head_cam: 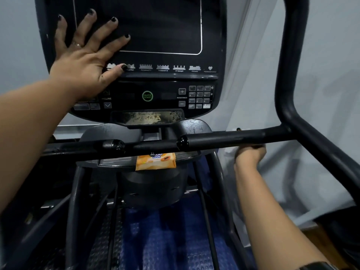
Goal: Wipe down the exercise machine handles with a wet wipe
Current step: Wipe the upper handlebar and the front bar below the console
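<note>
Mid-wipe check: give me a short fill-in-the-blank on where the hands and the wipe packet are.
The left hand lies flat on the black console screen, above the round green button marked QUICK ____.
The right hand grips the black horizontal handle bar from ____.
The ____ rectangular wet wipe packet sits on the dark ledge below that button.
Missing words: START; below; orange.

A pale grey wall point(331, 75), marked by soft shadows, fills the back and right. Below lies a blue dimpled mat point(165, 240), with brown wood point(319, 235) to its right.
</note>
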Demonstrator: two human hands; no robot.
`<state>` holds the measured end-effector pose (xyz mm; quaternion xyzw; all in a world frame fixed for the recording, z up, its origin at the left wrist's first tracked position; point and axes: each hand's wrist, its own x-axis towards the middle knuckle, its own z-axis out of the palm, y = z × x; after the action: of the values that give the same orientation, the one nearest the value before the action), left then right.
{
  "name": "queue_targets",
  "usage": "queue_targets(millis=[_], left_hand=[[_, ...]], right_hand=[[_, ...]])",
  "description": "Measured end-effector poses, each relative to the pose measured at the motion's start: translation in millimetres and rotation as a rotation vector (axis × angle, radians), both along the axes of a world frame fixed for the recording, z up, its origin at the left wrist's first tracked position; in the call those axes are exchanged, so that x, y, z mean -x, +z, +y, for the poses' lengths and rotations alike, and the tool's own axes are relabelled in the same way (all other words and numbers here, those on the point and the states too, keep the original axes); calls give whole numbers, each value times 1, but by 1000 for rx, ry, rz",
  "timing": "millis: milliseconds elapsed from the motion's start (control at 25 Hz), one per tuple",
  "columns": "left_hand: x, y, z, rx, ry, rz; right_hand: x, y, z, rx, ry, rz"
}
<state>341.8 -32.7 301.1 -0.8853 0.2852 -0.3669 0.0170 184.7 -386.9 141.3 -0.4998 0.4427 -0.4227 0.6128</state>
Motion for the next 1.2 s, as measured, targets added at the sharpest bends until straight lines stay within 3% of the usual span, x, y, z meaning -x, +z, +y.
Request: queue_targets(millis=[240, 360, 440, 560, 720, 800, 920, 1040, 1200], left_hand=[[4, 4, -2, -21, 32, 52], [8, 7, -3, -62, 63, 165], [19, 12, -13, -11, 80, 306], [68, 10, -35, 242, -77, 556], [170, -28, -44, 654, -449, 530], [205, -59, -43, 956, -554, 734], [225, -105, -41, 1368, -454, 1053], [236, -132, -30, 1428, -358, 1137], [247, -143, -20, 1520, -277, 1185]], right_hand=[[69, -13, 23, 224, -25, -28], [91, 4, 42, 570, 69, -68], [83, 16, 41, 886, 244, 89], [63, 18, 50, 1198, 436, 472], [48, 27, 115, 1325, 498, 538], [45, 34, 142, 1378, 563, 518], [46, 36, 143, 1559, 698, 498], [51, 26, 93, 1617, 746, 503], [72, 11, 28, 1487, 645, 642]])
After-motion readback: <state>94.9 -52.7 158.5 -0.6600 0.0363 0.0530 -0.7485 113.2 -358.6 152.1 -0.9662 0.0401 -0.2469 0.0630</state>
